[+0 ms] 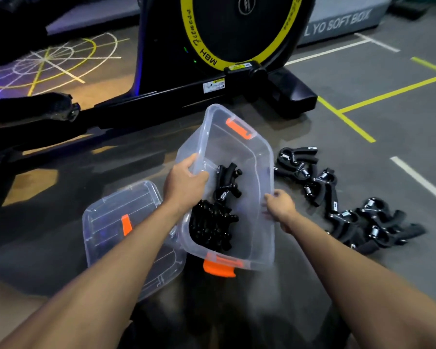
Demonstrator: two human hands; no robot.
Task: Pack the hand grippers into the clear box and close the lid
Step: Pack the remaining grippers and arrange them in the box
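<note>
The clear box [257, 157] with orange latches is tilted above the floor, its far end raised. My left hand [184, 182] grips its left rim and my right hand [280, 205] holds its right wall. Several black hand grippers [212, 222] lie piled in the box's near left corner, with one more [228, 180] further up inside. Several other black hand grippers [337, 197] are scattered on the floor to the right of the box. The clear lid [116, 222], with an orange latch, lies flat on the floor to the left, partly under the box.
An exercise bike with a black and yellow flywheel [237, 34] and a black base bar [186, 96] stands just behind the box. A grey soft plyo box [342, 23] sits at the back right. Yellow and white lines mark the grey floor.
</note>
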